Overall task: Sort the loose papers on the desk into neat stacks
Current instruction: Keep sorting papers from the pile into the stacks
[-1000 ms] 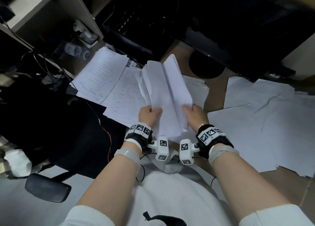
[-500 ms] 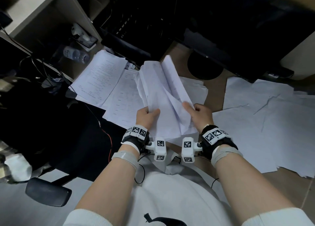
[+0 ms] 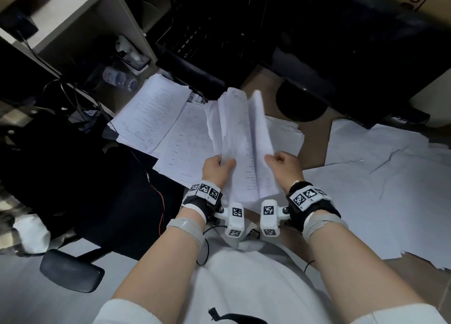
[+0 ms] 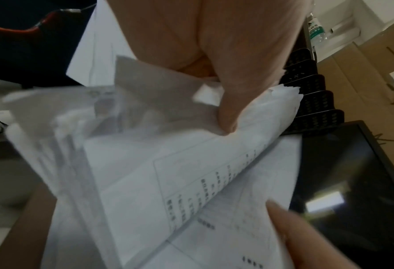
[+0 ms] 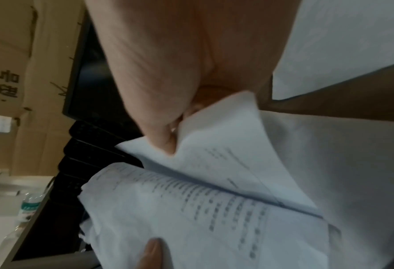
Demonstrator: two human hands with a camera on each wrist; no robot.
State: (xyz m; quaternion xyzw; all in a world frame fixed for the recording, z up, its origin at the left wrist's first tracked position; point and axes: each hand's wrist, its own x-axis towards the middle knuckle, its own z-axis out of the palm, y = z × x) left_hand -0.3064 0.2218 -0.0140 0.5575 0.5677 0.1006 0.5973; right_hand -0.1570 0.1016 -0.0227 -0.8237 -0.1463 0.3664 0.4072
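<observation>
Over desk centre: left hand point(image 3: 218, 168) and right hand point(image 3: 284, 163) pinch a curled white printed paper bundle point(image 3: 244, 143); a printed-sheet pile point(image 3: 156, 111) sits at 10 o'clock, white loose sheets point(image 3: 380, 189) unsorted at 3 o'clock.

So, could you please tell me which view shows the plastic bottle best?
The head view: the bottle lies on its side left of the papers, fully visible. The left wrist view catches it small by the edge; the right wrist view shows it blurred.
</observation>
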